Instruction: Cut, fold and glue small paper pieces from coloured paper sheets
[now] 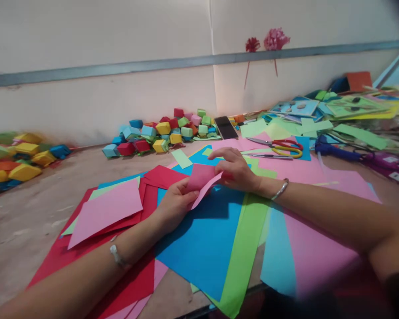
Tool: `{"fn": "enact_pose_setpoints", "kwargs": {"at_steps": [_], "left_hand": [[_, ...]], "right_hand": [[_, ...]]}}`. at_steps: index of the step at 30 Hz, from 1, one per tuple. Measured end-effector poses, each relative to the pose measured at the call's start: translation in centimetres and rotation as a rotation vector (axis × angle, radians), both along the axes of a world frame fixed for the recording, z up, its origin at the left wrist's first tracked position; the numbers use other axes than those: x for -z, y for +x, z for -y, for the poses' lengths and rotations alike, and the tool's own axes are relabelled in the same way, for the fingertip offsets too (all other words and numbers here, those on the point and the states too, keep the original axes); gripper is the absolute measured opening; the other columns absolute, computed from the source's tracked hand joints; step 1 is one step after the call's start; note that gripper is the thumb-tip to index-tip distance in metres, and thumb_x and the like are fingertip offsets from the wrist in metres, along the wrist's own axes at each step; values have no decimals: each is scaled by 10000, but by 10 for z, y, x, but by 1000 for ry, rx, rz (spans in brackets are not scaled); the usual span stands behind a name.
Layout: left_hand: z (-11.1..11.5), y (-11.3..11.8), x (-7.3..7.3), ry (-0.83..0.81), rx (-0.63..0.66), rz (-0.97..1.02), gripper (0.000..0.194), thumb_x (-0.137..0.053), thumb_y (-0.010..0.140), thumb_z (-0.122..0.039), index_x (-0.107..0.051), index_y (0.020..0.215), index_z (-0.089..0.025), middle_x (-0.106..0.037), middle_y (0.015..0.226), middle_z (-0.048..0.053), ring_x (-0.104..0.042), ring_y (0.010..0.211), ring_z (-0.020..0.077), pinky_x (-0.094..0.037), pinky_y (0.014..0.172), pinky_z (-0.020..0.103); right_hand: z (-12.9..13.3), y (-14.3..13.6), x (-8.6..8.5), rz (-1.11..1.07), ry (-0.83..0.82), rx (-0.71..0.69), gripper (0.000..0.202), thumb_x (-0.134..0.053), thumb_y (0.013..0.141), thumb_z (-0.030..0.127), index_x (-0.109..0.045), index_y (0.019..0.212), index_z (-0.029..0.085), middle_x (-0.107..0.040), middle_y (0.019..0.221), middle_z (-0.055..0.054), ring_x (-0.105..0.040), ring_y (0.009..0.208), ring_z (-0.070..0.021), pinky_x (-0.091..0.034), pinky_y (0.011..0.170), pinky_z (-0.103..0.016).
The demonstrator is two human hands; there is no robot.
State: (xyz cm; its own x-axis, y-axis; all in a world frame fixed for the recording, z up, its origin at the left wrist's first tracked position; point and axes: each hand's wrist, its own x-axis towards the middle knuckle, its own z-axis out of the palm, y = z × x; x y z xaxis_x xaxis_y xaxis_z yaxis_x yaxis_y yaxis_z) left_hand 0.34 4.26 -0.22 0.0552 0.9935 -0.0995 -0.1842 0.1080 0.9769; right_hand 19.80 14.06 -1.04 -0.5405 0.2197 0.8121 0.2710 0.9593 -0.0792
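Observation:
A piece of pink paper (202, 175), bent along a fold with one flap standing up, is held above a blue sheet (199, 239). My left hand (173, 203) pinches its lower left side, thumb on top. At its right edge, the bent fingers of my right hand (238, 172) are closed on the paper; their tips are partly hidden behind it. Under the blue sheet lies a green sheet (244, 248). Beside my left forearm, another pink piece (106, 208) rests on red sheets (133, 266).
Scissors (282, 146) and a pen (269, 156) lie beyond my right hand. Behind them are a phone (226, 128) and many small folded paper blocks (162, 128). A glue gun (339, 149) sits at right, near piled paper (355, 106). More blocks (23, 155) are at left.

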Motion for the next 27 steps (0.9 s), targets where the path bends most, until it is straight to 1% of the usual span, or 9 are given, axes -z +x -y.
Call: {"fn": "enact_pose_setpoints", "kwargs": {"at_steps": [2,4,8,12,15,18,20,24,27], "left_hand": [[1,1,-2,-10,6,-16,355,-844,534,-242,-754,869,-162,-773,861,64,-717,862,248,-548,824,345],[1,2,-5,-25,10,-30,379,-849,523,-251,-758,879,-160,-775,859,70,-717,909,271,-550,843,356],[3,6,-10,-64,-24,-59,397,-862,484,-226,-760,862,-161,-772,810,76,-717,899,294,-561,763,323],[3,7,-12,-87,-35,-64,356,-865,468,-219,-749,801,-176,-764,765,72,-716,901,310,-567,713,318],[3,6,-10,-63,-12,-102,340,-866,474,-243,-740,787,-205,-770,782,47,-715,921,309,-573,789,358],[2,6,-6,-17,-22,-117,372,-860,489,-286,-740,836,-222,-775,808,17,-708,943,304,-546,922,417],[2,6,-5,4,-34,-131,380,-857,489,-309,-736,838,-218,-778,819,16,-702,947,310,-527,964,464],[3,8,-6,29,-25,-136,357,-863,464,-299,-713,781,-230,-778,815,-7,-696,995,305,-526,986,472],[5,11,-10,42,-34,-121,342,-860,475,-278,-723,779,-202,-774,827,25,-710,965,303,-554,959,465]], "right_hand": [[-2,-1,1,8,-28,-11,378,-506,941,566,-580,803,222,-694,1048,-89,-597,1014,-220,-401,895,-377],[-3,-2,2,35,-49,-4,376,-464,965,554,-573,845,216,-697,995,-87,-601,959,-207,-396,868,-364],[0,0,2,93,-51,57,362,-380,1010,486,-572,913,195,-684,978,-97,-580,951,-209,-387,863,-365],[2,3,1,148,-41,68,326,-382,1016,434,-572,914,189,-669,946,-92,-553,925,-216,-383,854,-378],[-1,4,2,178,-25,62,333,-367,1023,428,-570,933,179,-651,956,-99,-537,941,-226,-390,857,-392],[-5,3,5,196,-29,86,363,-333,1031,445,-565,969,172,-613,977,-103,-528,998,-247,-401,880,-414],[-7,2,7,221,-37,87,383,-310,1036,458,-561,1012,170,-592,1007,-100,-523,1036,-255,-407,901,-430],[-7,0,6,142,39,54,456,-267,1041,495,-568,966,160,-596,953,-84,-548,970,-237,-441,837,-409],[-3,0,2,62,102,55,472,-277,1036,514,-569,906,167,-601,873,-69,-552,882,-217,-438,775,-382]]}}
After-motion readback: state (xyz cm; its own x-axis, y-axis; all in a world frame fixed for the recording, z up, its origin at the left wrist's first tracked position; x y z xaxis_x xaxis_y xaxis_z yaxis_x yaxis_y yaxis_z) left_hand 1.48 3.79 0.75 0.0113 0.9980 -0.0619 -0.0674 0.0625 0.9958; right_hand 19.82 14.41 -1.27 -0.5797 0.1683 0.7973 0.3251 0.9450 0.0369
